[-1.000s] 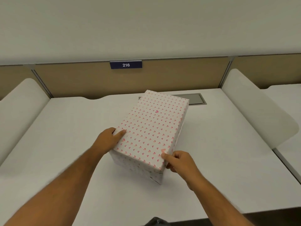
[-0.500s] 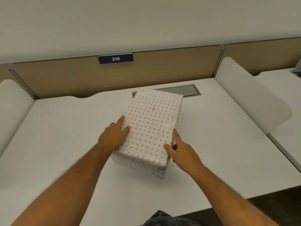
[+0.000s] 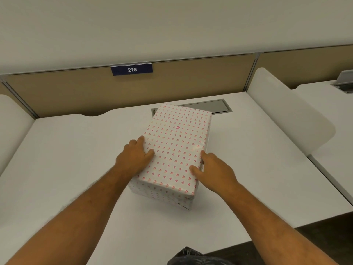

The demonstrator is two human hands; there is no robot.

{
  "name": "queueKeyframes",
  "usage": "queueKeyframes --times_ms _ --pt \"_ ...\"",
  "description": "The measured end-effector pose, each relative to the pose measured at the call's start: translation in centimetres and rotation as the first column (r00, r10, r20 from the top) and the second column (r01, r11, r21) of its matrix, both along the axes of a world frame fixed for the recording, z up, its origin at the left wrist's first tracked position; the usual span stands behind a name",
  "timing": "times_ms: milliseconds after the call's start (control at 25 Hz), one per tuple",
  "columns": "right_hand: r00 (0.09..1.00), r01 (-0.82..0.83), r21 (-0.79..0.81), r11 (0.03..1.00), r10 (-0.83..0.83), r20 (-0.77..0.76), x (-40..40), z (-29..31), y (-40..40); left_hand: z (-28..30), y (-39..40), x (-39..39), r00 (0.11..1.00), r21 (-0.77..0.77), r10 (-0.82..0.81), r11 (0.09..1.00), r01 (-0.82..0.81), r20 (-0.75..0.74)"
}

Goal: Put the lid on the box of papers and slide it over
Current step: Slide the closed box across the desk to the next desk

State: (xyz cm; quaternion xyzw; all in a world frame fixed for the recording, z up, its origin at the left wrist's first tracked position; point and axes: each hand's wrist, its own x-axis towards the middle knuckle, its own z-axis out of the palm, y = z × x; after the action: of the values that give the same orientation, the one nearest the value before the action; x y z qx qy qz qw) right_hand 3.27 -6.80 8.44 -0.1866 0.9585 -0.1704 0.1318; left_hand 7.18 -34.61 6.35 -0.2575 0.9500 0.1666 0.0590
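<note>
A white box with a pattern of small pink hearts (image 3: 175, 146) stands on the white desk (image 3: 72, 169), its lid closed over it, so the papers inside are hidden. My left hand (image 3: 134, 156) grips the box's left side, thumb on the lid. My right hand (image 3: 214, 169) grips the right side near the front, thumb lying on the lid too. The box sits slightly askew, its far end over the edge of a grey cable hatch (image 3: 212, 107).
A tan partition with a blue "216" plate (image 3: 131, 69) runs along the desk's far edge. White rounded dividers stand at the right (image 3: 286, 111) and left (image 3: 11, 127). A dark bag (image 3: 193, 257) shows at the bottom edge.
Both hands have moved from the box's near corners up along its sides and now clasp it. The view has shifted a little; the box has turned slightly straighter.
</note>
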Motion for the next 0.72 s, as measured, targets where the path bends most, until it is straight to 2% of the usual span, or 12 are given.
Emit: queueKeyframes --times_ms 80,160,240,360,720 --pt "0.994 0.001 0.032 0.999 0.003 -0.112 -1.7 0.0 -0.6 1.1 0.3 -2.0 1.0 -0.061 0.009 0.998 -0.009 0.002" --pt "0.98 0.012 0.051 0.999 -0.002 -0.199 -3.8 -0.1 -1.1 1.4 0.8 -3.4 1.0 -0.018 0.015 1.0 -0.016 -0.026" --pt "0.989 -0.001 0.063 0.998 0.01 -0.146 -5.5 -0.9 -1.6 0.3 1.8 -3.5 0.999 -0.004 -0.002 1.0 0.001 -0.049" --pt "0.997 -0.056 0.054 0.997 0.054 0.053 -6.1 -3.7 -1.8 -1.4 2.3 -3.0 0.997 -0.074 0.01 0.997 -0.016 -0.071" --pt "0.992 -0.073 -0.095 0.993 0.082 0.097 -6.6 -5.5 -1.2 -1.5 2.6 -3.2 0.986 -0.035 0.091 0.995 -0.097 -0.14"
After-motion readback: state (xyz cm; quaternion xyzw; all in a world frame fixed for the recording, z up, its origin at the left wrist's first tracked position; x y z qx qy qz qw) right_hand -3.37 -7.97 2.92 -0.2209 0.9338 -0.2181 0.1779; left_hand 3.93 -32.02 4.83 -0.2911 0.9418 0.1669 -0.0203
